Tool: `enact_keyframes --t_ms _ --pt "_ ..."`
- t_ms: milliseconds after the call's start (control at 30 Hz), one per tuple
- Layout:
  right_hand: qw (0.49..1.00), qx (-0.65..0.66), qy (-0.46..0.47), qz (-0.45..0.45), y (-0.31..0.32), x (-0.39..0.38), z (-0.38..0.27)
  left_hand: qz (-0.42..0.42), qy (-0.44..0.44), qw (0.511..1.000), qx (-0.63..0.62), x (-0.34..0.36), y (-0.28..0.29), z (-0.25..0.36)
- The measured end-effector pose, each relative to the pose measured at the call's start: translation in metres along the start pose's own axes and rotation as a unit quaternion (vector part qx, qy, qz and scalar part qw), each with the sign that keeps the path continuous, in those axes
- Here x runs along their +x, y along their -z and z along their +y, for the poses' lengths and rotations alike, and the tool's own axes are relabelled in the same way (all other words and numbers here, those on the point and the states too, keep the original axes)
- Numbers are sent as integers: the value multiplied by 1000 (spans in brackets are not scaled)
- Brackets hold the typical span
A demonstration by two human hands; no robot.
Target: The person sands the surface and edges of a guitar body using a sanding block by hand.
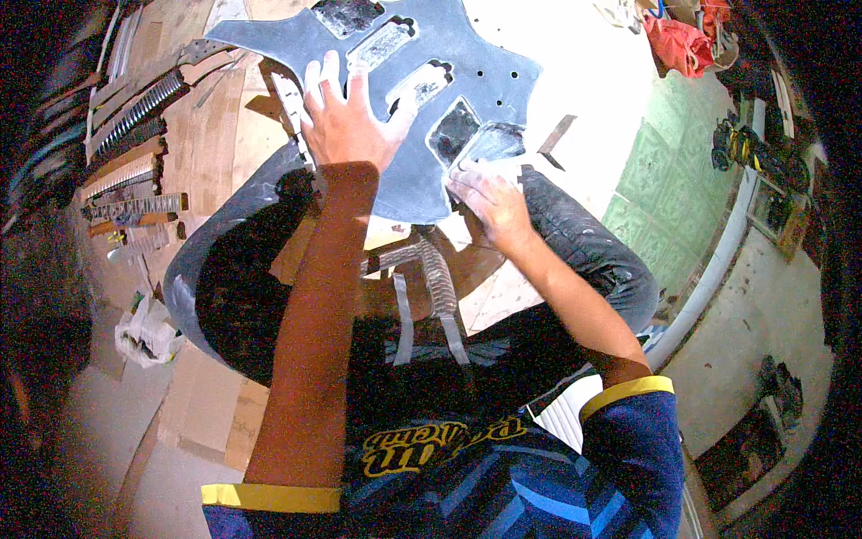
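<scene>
A grey, dust-streaked guitar body with cut cavities and small holes lies across the upper middle, above my bent legs. My left hand rests open on its face, fingers spread beside the middle slots. At its lower right edge, beside a square cavity, my right hand has its fingers bent and pressed together; whatever is under them is hidden. Beneath the body, some wooden pieces and grey tape strips show between my legs.
Guitar necks and wood lengths lie along the left, with a crumpled white bag lower down. Cardboard is at the lower left. Red bags are at the upper right, above a green tiled floor and a black-and-yellow object.
</scene>
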State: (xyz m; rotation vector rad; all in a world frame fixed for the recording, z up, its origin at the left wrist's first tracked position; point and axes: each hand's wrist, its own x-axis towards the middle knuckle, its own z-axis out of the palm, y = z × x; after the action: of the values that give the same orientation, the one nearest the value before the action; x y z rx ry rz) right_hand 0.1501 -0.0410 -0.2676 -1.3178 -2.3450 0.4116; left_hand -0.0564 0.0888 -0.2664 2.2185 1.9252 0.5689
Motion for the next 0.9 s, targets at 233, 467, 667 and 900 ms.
enact_keyframes --t_ms 233,467,667,900 --pt "986 54 -152 39 0 3 -12 -2 6 1000 -12 0 -2 0" --pt "893 174 -404 93 -8 8 -31 -15 8 1000 -17 0 1 2" --pt "931 -84 -300 188 -3 12 -18 -20 10 1000 -15 -1 4 1" --pt "928 -92 -337 132 10 9 -15 -2 10 1000 -16 -1 2 -2"
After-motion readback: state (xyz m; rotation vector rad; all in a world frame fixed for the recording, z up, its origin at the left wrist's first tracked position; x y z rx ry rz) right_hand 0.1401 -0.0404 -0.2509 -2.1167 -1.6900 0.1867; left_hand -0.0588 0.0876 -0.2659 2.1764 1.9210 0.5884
